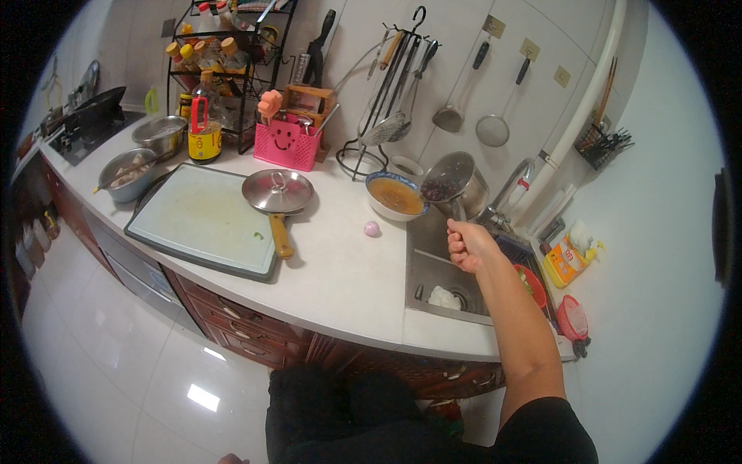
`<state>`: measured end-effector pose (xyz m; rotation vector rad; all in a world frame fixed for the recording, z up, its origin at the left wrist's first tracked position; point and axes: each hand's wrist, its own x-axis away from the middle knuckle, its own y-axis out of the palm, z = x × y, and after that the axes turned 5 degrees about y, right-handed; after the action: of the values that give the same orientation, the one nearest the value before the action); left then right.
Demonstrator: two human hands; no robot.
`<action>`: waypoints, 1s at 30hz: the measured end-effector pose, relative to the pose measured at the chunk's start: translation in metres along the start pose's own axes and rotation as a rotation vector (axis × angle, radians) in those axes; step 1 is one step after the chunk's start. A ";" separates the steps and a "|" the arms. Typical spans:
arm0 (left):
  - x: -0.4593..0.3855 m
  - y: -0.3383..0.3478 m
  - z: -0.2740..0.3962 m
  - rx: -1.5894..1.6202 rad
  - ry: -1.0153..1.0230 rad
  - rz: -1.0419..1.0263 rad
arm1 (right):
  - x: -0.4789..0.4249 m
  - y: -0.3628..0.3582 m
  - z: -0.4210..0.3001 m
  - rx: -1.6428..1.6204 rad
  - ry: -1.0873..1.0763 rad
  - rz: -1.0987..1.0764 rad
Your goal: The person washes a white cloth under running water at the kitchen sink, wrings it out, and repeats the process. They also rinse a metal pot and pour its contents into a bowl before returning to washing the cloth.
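Observation:
My right hand [472, 243] grips the handle of a stainless steel pot [472, 188] over the back of the sink. The pot is tilted left, its mouth beside a blue-rimmed white bowl [400, 194]. Dark reddish pieces [440, 190] lie inside the pot. Brownish liquid fills much of the bowl, which stands on the counter at the sink's edge. A small purplish bulb, perhaps a shallot [372, 228], lies before the bowl. Only a sliver of my left hand [234, 459] shows at the bottom edge, above the floor; its fingers are hidden.
A cutting board [197, 217] carries a metal lid [278, 191] and a wooden-handled tool [281, 238] at its right edge. Further left stand a bowl of pale food [124, 177] and a sauce bottle [204, 136]. A faucet [516, 180] rises behind the metal sink [426, 267].

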<state>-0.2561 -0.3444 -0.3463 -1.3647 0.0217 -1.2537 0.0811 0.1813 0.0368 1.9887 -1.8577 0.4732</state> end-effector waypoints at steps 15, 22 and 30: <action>-0.007 0.017 -0.014 -0.024 0.018 0.025 | -0.005 -0.002 0.000 0.036 0.001 0.017; -0.006 0.018 -0.015 -0.012 0.009 0.021 | -0.003 0.000 0.000 0.052 -0.002 0.027; -0.005 0.013 -0.012 0.002 -0.005 0.012 | -0.003 0.001 0.000 0.078 -0.004 0.027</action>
<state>-0.2578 -0.3531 -0.3623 -1.3633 0.0253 -1.2401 0.0799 0.1843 0.0357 2.0177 -1.8983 0.5583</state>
